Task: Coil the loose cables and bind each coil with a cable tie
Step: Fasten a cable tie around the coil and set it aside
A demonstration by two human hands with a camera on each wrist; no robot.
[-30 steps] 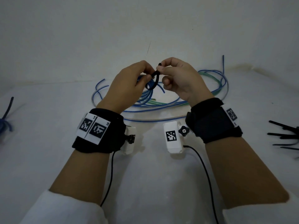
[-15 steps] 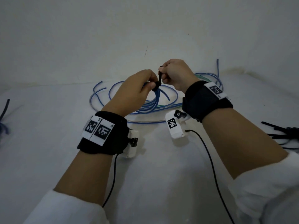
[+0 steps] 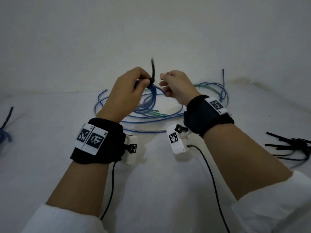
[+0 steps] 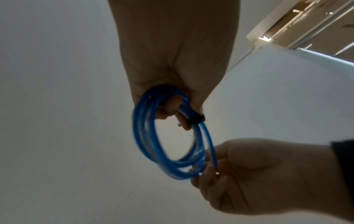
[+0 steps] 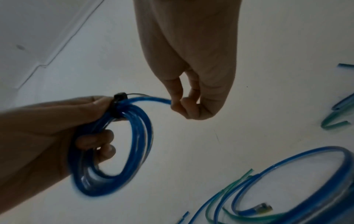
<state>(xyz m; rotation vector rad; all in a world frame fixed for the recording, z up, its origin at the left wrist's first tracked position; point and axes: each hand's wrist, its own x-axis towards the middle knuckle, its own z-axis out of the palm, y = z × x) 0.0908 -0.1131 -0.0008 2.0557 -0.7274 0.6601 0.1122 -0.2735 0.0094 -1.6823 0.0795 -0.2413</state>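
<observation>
The left hand (image 3: 127, 91) grips the blue coil (image 4: 168, 136), fingers hooked through the loops and thumb clamped right at the black cable tie (image 4: 197, 119), which sits cinched around the bundle. In the head view the tie's long tail (image 3: 153, 68) pokes straight up between the two hands, untrimmed. The right hand (image 3: 176, 88) is just beside it, fingers curled, and from the wrist views it pinches the free end of the coil's blue cable (image 5: 153, 99) at its fingertips; whether it means to tuck it or pull it I cannot tell.

So this coil looks bound, or very nearly. It is held up off the white counter (image 3: 151, 182), not yet set down.

Beyond the hands, plenty is left: loose blue and green cables (image 3: 168, 115) sprawl in wide loops on the counter behind the wrists, uncoiled and untied. A supply of spare black ties (image 3: 292, 148) waits at the right edge. At the far left edge sits a small blue bundle (image 3: 5, 133) with a dark strip sticking up, probably an already finished coil, though it is cut off by the frame.
</observation>
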